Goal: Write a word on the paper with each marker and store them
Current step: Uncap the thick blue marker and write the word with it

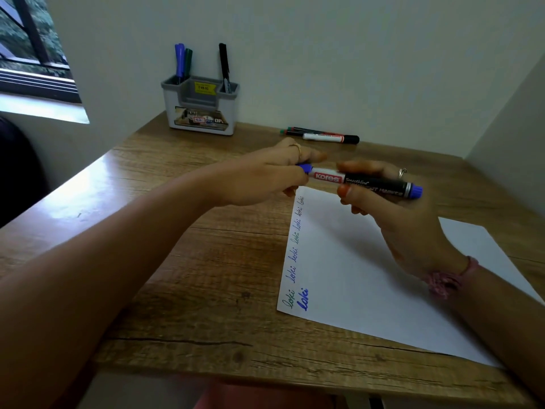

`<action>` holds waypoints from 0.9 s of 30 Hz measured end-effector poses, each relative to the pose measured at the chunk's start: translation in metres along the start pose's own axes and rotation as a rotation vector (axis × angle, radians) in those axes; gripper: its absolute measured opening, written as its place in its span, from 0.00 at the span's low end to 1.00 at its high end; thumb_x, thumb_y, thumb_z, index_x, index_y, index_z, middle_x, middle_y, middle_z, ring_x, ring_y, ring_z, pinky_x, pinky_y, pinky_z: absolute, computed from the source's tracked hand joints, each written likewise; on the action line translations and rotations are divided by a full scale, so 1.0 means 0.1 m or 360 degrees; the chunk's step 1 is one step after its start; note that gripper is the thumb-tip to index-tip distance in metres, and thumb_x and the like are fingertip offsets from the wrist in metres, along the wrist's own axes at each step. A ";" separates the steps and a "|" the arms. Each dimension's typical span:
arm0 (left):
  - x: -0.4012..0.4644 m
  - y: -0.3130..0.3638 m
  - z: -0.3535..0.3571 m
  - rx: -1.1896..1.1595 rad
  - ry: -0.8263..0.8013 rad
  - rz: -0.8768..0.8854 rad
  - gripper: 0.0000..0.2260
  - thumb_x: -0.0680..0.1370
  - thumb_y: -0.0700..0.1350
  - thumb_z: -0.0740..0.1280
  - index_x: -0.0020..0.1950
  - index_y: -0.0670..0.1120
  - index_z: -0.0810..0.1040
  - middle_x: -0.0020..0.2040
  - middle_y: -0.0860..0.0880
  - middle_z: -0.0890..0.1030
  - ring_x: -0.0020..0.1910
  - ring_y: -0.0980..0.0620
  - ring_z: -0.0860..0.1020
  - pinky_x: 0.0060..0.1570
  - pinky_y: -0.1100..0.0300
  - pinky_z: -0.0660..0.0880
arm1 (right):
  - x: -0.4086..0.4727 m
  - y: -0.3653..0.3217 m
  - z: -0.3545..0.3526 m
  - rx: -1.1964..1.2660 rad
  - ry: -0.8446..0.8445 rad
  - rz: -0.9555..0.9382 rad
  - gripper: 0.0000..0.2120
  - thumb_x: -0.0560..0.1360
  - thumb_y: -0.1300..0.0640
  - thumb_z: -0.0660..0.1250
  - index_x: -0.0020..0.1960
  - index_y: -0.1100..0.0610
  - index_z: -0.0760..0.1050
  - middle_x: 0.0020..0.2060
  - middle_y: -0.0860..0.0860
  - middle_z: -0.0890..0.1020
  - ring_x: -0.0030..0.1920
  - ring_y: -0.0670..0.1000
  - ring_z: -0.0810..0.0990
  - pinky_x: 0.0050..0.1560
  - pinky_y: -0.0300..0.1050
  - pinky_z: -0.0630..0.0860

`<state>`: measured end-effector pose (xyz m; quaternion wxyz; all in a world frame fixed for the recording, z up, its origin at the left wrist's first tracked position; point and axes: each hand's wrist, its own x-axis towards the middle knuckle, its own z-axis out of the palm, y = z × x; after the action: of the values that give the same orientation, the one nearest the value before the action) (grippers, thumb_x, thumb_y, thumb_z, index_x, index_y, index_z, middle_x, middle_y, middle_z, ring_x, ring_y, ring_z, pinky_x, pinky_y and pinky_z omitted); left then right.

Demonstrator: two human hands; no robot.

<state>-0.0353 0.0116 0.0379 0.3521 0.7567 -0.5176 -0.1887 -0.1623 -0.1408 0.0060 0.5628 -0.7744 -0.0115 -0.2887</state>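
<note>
hands meet above the far left corner of the paper point(383, 276): the right hand point(392, 214) grips the barrel of a blue kores marker point(362, 183) held level, and the left hand point(265, 175) pinches the blue cap point(303, 168) at the marker's left end. whether that cap is fully seated cannot be told, since the left fingers hide the joint.

judging from the fresh bold blue word point(303, 299) near the sheet's left edge, this marker has done its writing and is being closed for storing. risk lies in a cap pushed on crooked or only half way, which would let the tip dry or stain the fingers; a slip of the pinch could also drop the marker onto the sheet below the hands and smear it.

beyond the left hand stands the grey holder point(202, 106) against the wall, already carrying a blue, a green and a black pen. beyond the right hand lie loose markers point(321, 134), close together on the wooden table point(206, 261). nothing stands between the hands and the holder; a reach toward it passes well left of those loose markers.
</note>
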 end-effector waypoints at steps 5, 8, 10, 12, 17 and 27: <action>-0.03 0.01 -0.09 -0.0360 0.0077 0.0050 0.25 0.78 0.38 0.61 0.74 0.47 0.57 0.46 0.51 0.77 0.44 0.61 0.80 0.45 0.72 0.76 | 0.05 0.04 -0.07 0.0342 0.0017 0.0191 0.15 0.64 0.51 0.62 0.47 0.51 0.83 0.38 0.52 0.84 0.40 0.50 0.76 0.41 0.42 0.69; -0.03 -0.03 -0.14 -0.0767 0.0195 0.0110 0.29 0.72 0.34 0.66 0.71 0.45 0.63 0.44 0.48 0.81 0.43 0.52 0.83 0.43 0.64 0.79 | 0.05 0.02 -0.08 0.0407 0.0022 0.0193 0.09 0.68 0.55 0.63 0.46 0.53 0.77 0.38 0.53 0.84 0.34 0.48 0.75 0.37 0.39 0.70; -0.02 -0.05 -0.17 -0.0809 0.0309 0.0128 0.25 0.69 0.36 0.69 0.65 0.44 0.70 0.43 0.46 0.83 0.44 0.50 0.83 0.42 0.63 0.80 | 0.05 0.02 -0.08 0.0441 0.0081 0.0185 0.03 0.70 0.57 0.63 0.44 0.54 0.73 0.39 0.55 0.85 0.32 0.49 0.75 0.35 0.38 0.71; -0.01 -0.08 -0.17 -0.0805 0.0405 0.0124 0.20 0.66 0.38 0.70 0.58 0.44 0.75 0.43 0.46 0.84 0.44 0.50 0.84 0.41 0.64 0.79 | 0.05 0.03 -0.09 0.0367 0.0131 0.0150 0.09 0.69 0.54 0.71 0.44 0.55 0.73 0.42 0.56 0.86 0.38 0.55 0.77 0.36 0.39 0.71; 0.03 -0.11 -0.12 -0.0616 0.0549 0.0136 0.15 0.67 0.40 0.72 0.52 0.46 0.77 0.45 0.47 0.84 0.44 0.52 0.83 0.43 0.65 0.79 | 0.02 -0.01 -0.09 0.0161 0.0159 0.0029 0.09 0.69 0.55 0.66 0.47 0.58 0.76 0.39 0.48 0.86 0.33 0.42 0.79 0.34 0.34 0.71; 0.04 -0.08 -0.02 -0.0484 0.0649 0.0215 0.13 0.69 0.36 0.72 0.50 0.48 0.76 0.44 0.51 0.82 0.41 0.59 0.83 0.39 0.72 0.76 | 0.02 0.07 -0.10 -0.0168 0.0226 -0.0012 0.06 0.73 0.53 0.65 0.48 0.52 0.78 0.29 0.43 0.81 0.29 0.39 0.73 0.33 0.30 0.68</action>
<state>-0.0274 0.0104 0.0336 0.5707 0.6811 -0.4509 -0.0841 -0.1628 -0.1526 0.0023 0.5195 -0.7805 0.0405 -0.3453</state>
